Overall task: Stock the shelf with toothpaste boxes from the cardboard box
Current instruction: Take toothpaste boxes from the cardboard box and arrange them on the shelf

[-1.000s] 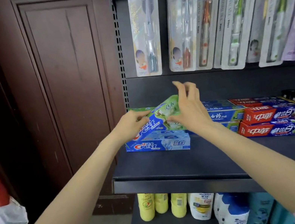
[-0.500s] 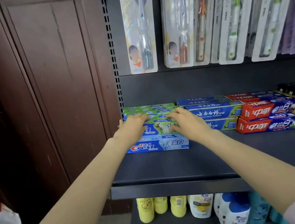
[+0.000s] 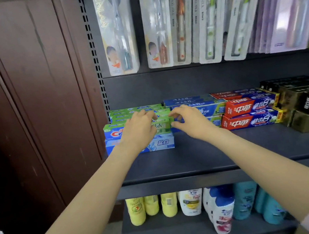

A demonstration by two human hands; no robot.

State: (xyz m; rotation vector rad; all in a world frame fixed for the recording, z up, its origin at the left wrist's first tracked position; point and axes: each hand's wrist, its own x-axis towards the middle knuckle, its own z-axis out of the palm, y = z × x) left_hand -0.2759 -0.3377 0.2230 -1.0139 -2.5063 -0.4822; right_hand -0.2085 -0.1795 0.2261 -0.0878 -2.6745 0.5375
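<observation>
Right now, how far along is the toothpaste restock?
Done: green and blue toothpaste boxes are stacked at the shelf's left end, beside red boxes.
In hand: the left hand lies over a green-and-blue box on top of the front stack; the right hand has a pinching grip on its right end.
Left: unclear, the cardboard box is out of view. The shelf's front is bare.

One head-worn wide-angle view looks forward and slightly down, close to the shelf [image 3: 198,158], facing its front edge near the left end, within arm's reach.
</observation>
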